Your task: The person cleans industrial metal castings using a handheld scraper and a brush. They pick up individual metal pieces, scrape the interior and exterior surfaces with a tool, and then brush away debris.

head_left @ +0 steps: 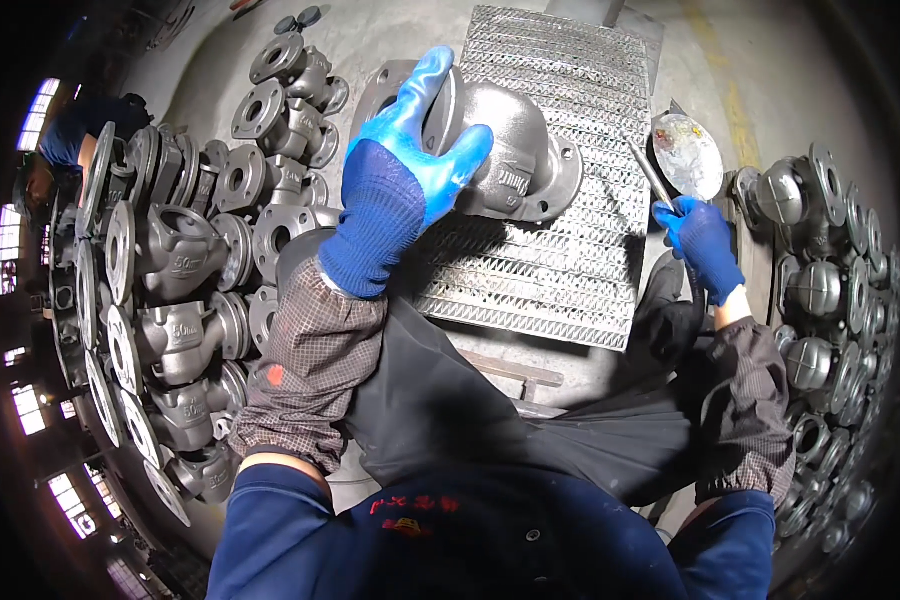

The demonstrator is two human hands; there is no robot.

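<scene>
Grey cast-metal valve body with round flanges (505, 150) lay on a silvery ridged metal grating (540, 270). The blue-gloved left hand (400, 165) touched one flange, thumb and forefinger spread; whether hidden fingers gripped, I couldn't tell. The blue-gloved right hand (703, 245) curled its fingers around a slim, rod-shaped metal tool (654, 175).

The left hand (410, 150) grasps a grey flanged casting (505, 135) — the right hand (705, 245) holds a slim tool (654, 176).
</scene>
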